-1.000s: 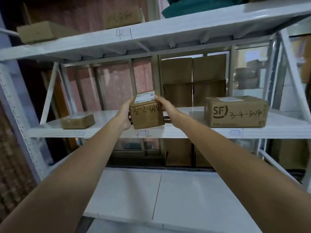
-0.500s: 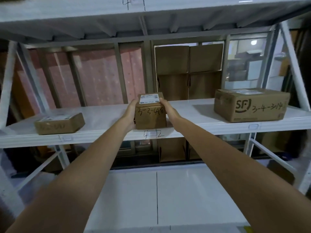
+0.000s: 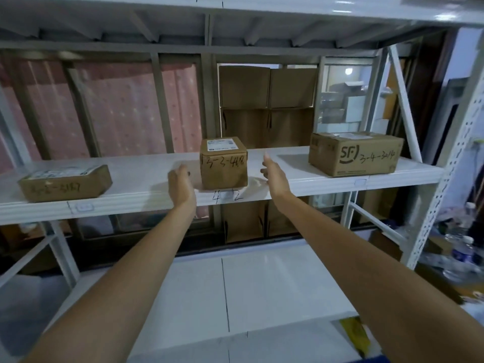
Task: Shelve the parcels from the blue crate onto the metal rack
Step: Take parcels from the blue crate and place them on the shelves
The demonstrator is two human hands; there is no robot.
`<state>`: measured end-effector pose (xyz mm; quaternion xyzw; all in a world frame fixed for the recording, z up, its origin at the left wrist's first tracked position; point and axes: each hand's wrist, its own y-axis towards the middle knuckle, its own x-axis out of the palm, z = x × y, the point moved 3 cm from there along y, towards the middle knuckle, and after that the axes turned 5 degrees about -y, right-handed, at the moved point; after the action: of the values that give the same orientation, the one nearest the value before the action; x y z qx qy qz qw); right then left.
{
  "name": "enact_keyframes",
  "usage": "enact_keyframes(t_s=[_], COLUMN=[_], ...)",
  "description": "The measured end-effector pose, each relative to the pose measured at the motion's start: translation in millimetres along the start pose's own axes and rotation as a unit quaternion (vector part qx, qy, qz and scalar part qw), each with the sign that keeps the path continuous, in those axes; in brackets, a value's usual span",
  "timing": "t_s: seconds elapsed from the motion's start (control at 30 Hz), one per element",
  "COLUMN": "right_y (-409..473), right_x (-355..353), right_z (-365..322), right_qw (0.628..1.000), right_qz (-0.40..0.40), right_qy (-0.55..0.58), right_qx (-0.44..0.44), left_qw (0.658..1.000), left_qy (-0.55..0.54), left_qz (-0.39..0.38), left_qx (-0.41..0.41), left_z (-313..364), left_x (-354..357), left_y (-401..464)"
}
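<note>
A small brown parcel [image 3: 224, 163] with a white label on top and handwritten numbers on its front stands on the middle shelf [image 3: 146, 195] of the white metal rack, above the mark "4-2". My left hand [image 3: 180, 184] is just left of the parcel, fingers apart, a small gap between them. On the other side my right hand [image 3: 273, 174] is open too and apart from the parcel. Neither hand holds anything. The blue crate is not in view.
A flat parcel [image 3: 65, 183] lies at the left of the same shelf and a bigger SF box [image 3: 355, 154] at the right. The lower shelf [image 3: 235, 292] is bare white. Stacked cartons [image 3: 267, 106] stand behind the rack. Bottles and clutter [image 3: 461, 252] lie at the right.
The small parcel was carried onto the middle shelf and set down. Both hands have let go of it and drawn slightly outward. The camera has tilted down and moved closer.
</note>
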<state>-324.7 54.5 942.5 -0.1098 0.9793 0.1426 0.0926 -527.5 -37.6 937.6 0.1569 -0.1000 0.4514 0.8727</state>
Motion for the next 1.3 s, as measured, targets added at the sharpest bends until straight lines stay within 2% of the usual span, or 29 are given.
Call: enact_keyframes(t_s=[0.03,0.1,0.17,0.23,0.33,0.4,0.53,0.7,0.87,1.07,1.2,1.3], right_y=[-8.0,-24.2,-38.0,-47.7,-56.2,-57.7,-53.4,-45.0,-58.7,-80.9,-107.7,-131.5], right_x=[-7.6,-26.1,-48.6,-76.3,-127.0,-167.9,-255.9,-354.4,-422.0,-464.7,-472.9,-473.9], right_z=[8.1,28.5,55.9,89.3,138.6,168.5,221.1,285.3,337.2,421.4,512.9,597.5], right_qw=[1.0,0.997,0.995,0.995,0.987,0.983,0.974,0.97,0.955,0.944,0.919,0.909], right_qz=[0.019,0.047,0.04,0.013,-0.036,-0.05,-0.078,-0.11,-0.155,-0.136,-0.148,-0.14], right_qy=[-0.01,-0.044,-0.082,-0.094,-0.136,-0.141,-0.171,-0.162,-0.171,-0.162,-0.204,-0.176], right_qx=[-0.011,-0.035,-0.034,0.008,0.074,0.106,0.125,0.144,0.187,0.253,0.303,0.351], left_qw=[0.998,0.994,0.994,0.987,0.97,0.956,0.93,0.921,0.907,0.883,0.853,0.828], left_qy=[0.006,0.006,0.022,0.069,0.109,0.114,0.145,0.157,0.192,0.223,0.251,0.261], left_qz=[0.055,0.105,0.103,0.071,-0.04,-0.114,-0.212,-0.222,-0.227,-0.224,-0.237,-0.247], left_qx=[0.025,0.036,-0.034,-0.126,-0.214,-0.245,-0.263,-0.278,-0.298,-0.346,-0.392,-0.431], left_z=[-7.2,-27.1,-58.3,-91.2,-132.5,-154.2,-190.3,-238.0,-281.4,-362.4,-452.8,-537.9], left_x=[-7.5,-14.0,-11.6,0.4,39.4,75.9,156.7,247.5,292.8,304.9,294.8,280.5], left_y=[-8.9,-31.8,-54.6,-74.4,-114.1,-148.1,-217.4,-293.2,-347.2,-388.4,-423.0,-455.7])
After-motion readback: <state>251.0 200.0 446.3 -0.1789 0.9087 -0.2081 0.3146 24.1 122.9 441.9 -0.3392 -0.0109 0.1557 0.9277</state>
